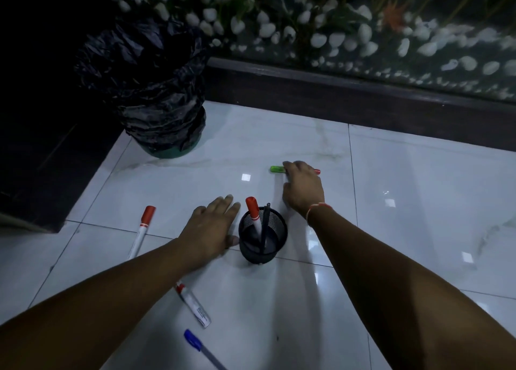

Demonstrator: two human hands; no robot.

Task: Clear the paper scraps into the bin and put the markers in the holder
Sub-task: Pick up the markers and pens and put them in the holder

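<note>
I am reaching my right hand (303, 186) forward across the tiled floor (418, 202), palm down, fingers curling over a marker (277, 169) whose green end is sticking out to the left and red tip to the right; I cannot tell whether I am gripping it yet. My left hand (209, 230) is lying flat and spread, holding nothing, thumb just beside the mesh holder (262, 244), which is sitting between my hands. The bin (156, 96) is standing far left.
</note>
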